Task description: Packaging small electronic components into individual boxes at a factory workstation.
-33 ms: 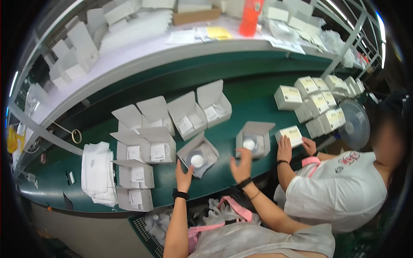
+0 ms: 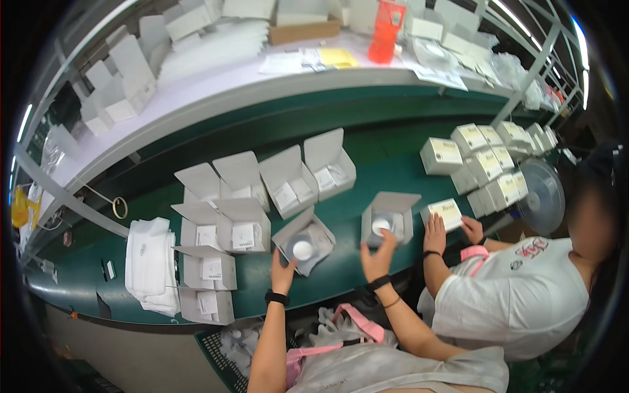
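Note:
My left hand (image 2: pixel 283 275) is at the near left corner of an open white box (image 2: pixel 321 224), its thumb apart from the fingers. In that box lies a round white-topped item (image 2: pixel 303 250) with clear-grey plastic wrapping around it. My right hand (image 2: pixel 379 257) reaches to the front edge of a second open box (image 2: pixel 401 226), fingers raised and thumb spread. Another round white-topped item (image 2: pixel 380 226) sits in this box, right at my fingertips. Whether my fingertips touch it, I cannot tell.
Several open boxes holding small white packets (image 2: pixel 242 234) stand left and behind. White folded bags (image 2: pixel 151 262) lie far left on the green table (image 2: pixel 262 298). A co-worker (image 2: pixel 511 295) at right handles a closed box (image 2: pixel 444 215) near stacked boxes (image 2: pixel 485 164). A shelf (image 2: pixel 229 85) runs behind.
My left hand has come closer against its box, and its thumb has moved nearer the fingers. My right hand has shifted slightly right. The whole view has shifted a little.

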`<state>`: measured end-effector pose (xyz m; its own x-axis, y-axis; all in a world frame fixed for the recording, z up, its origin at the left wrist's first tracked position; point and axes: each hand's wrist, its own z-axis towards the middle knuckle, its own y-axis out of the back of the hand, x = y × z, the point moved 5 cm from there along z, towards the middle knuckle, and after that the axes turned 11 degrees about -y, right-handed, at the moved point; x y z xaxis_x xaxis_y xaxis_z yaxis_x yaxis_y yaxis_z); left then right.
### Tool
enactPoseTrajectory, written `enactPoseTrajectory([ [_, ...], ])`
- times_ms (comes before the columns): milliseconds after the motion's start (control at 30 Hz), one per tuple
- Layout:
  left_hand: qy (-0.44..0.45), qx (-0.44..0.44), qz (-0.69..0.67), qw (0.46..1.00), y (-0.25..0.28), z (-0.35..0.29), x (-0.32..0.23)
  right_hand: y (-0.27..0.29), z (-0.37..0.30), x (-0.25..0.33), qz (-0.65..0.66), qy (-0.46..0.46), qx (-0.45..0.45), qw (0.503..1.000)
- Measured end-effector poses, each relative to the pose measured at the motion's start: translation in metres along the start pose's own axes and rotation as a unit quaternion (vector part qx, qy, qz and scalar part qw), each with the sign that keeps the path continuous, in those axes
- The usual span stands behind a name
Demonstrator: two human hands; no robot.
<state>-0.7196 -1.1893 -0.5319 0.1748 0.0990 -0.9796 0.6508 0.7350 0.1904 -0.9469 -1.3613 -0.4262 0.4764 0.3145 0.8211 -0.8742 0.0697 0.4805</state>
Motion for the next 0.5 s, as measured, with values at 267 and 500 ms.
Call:
enactPoseTrajectory([
  [267, -0.004, 0.053, 0.019, 0.998, -0.104, 0.03, -0.011, 0.011, 0.09, -0.113, -0.13, -0.021, 0.061, 0.989],
  [500, 0.035, 0.173, -0.108, 0.978, -0.206, 0.048, -0.018, 0.055, 0.138, -0.074, 0.13, -0.077, -0.085, 0.985],
])
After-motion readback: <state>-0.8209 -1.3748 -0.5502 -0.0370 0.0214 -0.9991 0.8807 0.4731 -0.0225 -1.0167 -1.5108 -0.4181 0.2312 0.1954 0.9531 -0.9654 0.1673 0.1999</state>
